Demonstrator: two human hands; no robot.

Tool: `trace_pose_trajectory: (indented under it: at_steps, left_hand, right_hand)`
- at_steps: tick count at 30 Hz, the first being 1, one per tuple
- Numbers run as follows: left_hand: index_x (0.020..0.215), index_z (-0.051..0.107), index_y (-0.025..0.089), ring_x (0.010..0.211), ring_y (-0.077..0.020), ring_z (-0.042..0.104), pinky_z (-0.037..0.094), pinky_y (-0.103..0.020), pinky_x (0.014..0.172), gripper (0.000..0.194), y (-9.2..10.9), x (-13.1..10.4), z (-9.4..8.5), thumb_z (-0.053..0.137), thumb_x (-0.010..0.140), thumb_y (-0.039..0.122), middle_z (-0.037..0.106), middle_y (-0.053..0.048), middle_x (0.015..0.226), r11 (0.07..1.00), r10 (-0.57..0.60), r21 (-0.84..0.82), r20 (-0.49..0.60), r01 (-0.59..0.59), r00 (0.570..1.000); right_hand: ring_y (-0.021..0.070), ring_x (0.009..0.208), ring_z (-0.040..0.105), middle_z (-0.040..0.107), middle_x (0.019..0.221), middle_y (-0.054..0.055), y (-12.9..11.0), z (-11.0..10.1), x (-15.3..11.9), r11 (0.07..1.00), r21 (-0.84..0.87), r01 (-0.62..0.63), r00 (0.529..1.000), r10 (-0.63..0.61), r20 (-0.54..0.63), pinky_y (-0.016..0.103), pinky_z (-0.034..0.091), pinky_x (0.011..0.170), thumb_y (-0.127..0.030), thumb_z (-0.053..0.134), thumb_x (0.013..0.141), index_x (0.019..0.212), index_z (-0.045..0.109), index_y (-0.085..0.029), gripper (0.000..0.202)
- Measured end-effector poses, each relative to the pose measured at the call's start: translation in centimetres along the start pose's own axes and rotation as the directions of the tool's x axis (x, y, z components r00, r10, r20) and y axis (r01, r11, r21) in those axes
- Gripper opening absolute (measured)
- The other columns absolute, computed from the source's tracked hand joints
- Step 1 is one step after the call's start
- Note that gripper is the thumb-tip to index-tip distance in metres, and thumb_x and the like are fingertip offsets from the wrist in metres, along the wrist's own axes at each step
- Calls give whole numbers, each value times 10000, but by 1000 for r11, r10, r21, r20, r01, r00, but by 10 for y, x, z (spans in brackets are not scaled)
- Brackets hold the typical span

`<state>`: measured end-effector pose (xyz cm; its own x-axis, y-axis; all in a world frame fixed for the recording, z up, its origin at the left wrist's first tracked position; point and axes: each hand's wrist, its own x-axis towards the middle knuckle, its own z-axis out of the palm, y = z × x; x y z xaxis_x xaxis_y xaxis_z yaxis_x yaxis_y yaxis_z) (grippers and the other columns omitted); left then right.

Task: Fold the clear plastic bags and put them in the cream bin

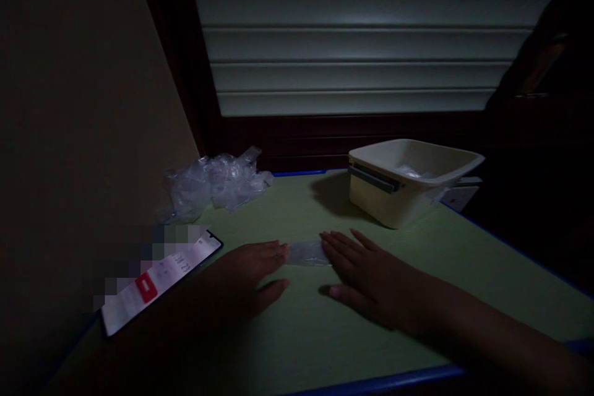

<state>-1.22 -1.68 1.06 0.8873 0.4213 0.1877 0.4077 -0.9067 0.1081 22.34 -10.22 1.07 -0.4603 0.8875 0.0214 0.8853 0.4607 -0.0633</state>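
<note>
A flat strip of clear plastic [306, 253], perhaps a folded bag, lies on the green tabletop [297, 334] between my hands. My left hand [257, 269] rests on its left end, the fingers stretched out and the thumb apart. Over the right end lies my right hand [359, 272], palm down with fingers extended and thumb spread. Both ends of the strip are partly hidden under the fingers. The light is dim, so the strip's exact kind is hard to tell.
A heap of crumpled clear plastic [218, 179] sits at the back left by the wall. In front of it is a lit phone [162, 281]. At the back right stands a cream bin [390, 201] with grey handles and some clear plastic inside. Blue edging [385, 380] borders the table.
</note>
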Motion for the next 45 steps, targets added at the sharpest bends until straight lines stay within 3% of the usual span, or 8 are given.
trace_pose_trajectory:
  at_steps: [5,10,15,18,23,28,39,45]
  left_hand:
    - [1170,533,83,1166,-243,465,368,-395,988,388,9,10,12,441,878,320,503,-147,1268,987,47,157,-13,-44,999]
    - [1149,549,86,1171,-244,463,387,-381,976,352,18,13,16,408,892,280,534,-154,1231,979,53,199,-5,-51,999]
    - [1243,446,48,1233,-233,389,367,-365,1000,405,18,13,15,439,874,217,443,-176,1312,982,99,155,62,-108,993]
    - [1225,452,15,1239,-239,378,351,-360,1013,399,17,13,15,448,872,200,446,-200,1301,989,78,124,61,-85,995]
    - [1244,432,6,1232,-249,384,345,-359,1014,424,19,14,13,456,868,202,439,-208,1302,992,25,123,98,-38,995]
    - [1267,413,20,1251,-242,353,341,-363,1014,433,20,14,12,426,877,208,395,-188,1337,982,33,180,149,-60,988]
    - [1251,446,29,1237,-255,374,375,-374,986,411,20,13,10,389,893,223,397,-189,1330,956,36,280,174,-84,984]
    - [1189,508,44,1217,-250,408,391,-372,970,371,18,13,9,384,883,212,458,-192,1289,965,74,244,117,-101,990]
  right_hand:
    - [312,1262,321,391,1334,241,17,7,5,980,-118,-159,976,138,-167,514,227,1035,-515,284,894,1301,396,-8,660]
    - [276,1305,239,287,1403,215,-1,7,13,987,-73,-140,932,107,-346,454,232,1056,-423,343,900,1336,322,-1,607]
    - [275,1318,195,236,1416,231,-21,12,17,995,96,38,979,-18,-203,455,244,1048,-458,296,909,1360,260,4,647]
    - [290,1308,217,253,1405,246,-22,14,18,987,160,26,991,-5,-133,460,238,1044,-489,275,905,1352,282,5,667]
    - [299,1282,284,314,1378,254,-23,12,18,988,145,50,988,-27,-153,454,263,1028,-498,325,885,1328,329,2,668]
    - [250,1198,423,475,1281,212,-25,10,18,988,113,106,972,-79,-221,395,344,984,-357,367,897,1253,437,-40,482]
    - [283,1325,145,181,1422,240,-20,16,16,984,174,30,996,-15,-89,434,190,1067,-469,307,904,1365,246,15,671]
    - [282,1326,141,173,1418,249,-18,13,9,984,175,-29,997,42,-70,432,185,1067,-488,290,900,1355,257,33,693]
